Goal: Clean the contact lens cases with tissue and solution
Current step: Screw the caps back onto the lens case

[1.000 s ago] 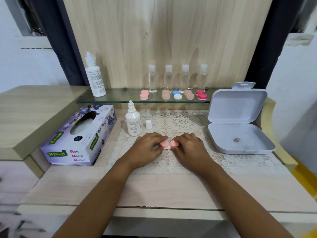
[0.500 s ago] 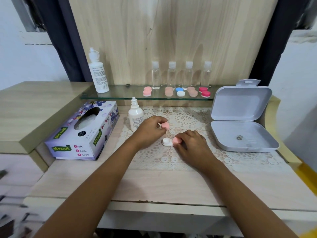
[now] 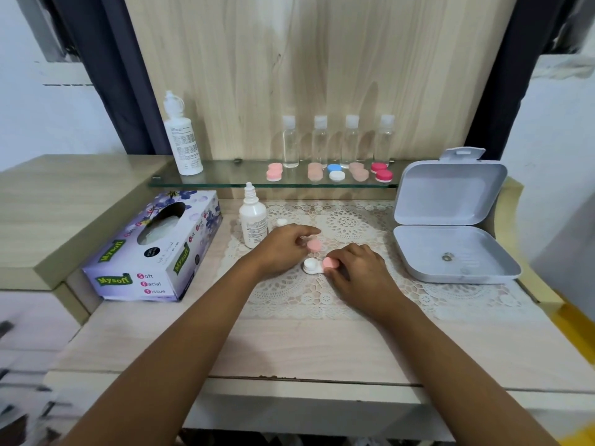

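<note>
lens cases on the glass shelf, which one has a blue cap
The middle case of the five on the glass shelf: it has one blue cap and one white. The other four are pink, peach or red.

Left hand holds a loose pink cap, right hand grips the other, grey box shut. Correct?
No: head view shows the grey box open, lid raised. The left hand holds a loose pink cap, the right hand grips the other cap.

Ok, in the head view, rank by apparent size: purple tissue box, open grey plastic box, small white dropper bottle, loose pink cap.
1-2. Purple tissue box and open grey plastic box: alike, not ranked.
3. Small white dropper bottle.
4. Loose pink cap.
</note>
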Demonstrator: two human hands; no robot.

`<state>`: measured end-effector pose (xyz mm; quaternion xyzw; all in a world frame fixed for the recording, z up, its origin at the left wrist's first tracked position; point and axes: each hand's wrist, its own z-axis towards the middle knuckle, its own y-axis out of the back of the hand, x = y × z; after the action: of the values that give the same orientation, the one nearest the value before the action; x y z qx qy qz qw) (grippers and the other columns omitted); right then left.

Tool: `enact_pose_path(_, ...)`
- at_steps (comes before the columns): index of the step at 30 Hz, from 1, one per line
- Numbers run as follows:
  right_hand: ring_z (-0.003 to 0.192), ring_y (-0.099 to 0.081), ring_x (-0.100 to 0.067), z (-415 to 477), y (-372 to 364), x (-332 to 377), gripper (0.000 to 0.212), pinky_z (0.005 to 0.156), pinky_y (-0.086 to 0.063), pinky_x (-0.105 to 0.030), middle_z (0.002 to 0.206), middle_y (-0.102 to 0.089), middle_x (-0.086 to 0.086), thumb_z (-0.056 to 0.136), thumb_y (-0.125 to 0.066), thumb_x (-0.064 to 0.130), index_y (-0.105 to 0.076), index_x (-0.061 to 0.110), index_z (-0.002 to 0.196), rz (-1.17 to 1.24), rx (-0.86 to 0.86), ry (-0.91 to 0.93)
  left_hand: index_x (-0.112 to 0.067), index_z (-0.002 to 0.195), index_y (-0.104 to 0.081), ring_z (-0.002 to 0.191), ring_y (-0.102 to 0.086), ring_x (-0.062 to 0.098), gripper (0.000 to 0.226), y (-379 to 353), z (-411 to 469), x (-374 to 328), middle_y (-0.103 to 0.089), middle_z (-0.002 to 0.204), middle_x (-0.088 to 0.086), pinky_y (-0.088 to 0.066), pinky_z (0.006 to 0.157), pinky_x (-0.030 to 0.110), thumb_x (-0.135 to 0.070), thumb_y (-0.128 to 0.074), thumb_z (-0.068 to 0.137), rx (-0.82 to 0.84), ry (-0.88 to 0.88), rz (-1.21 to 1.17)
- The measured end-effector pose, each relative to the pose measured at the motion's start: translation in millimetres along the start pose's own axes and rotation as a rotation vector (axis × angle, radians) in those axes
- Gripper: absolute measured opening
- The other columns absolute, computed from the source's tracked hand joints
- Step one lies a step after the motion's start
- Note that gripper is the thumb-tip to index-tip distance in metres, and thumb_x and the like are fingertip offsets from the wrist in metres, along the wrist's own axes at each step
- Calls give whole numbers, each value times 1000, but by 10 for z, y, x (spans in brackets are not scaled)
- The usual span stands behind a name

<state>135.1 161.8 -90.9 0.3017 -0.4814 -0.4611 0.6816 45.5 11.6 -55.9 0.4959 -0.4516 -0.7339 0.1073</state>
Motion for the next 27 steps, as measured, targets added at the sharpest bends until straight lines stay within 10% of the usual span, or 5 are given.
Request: enact_pose_path(27,103,-48,-18,3,-14,-14,20,80,-28,-32,100,-58,3,87,-59,28,-65,18,103,103,-27,56,-22,101,-70,96,-51,13,25,-226,-325,211,-53,93,-15,-42,91,44,-37,-67,82,-166,-156,93)
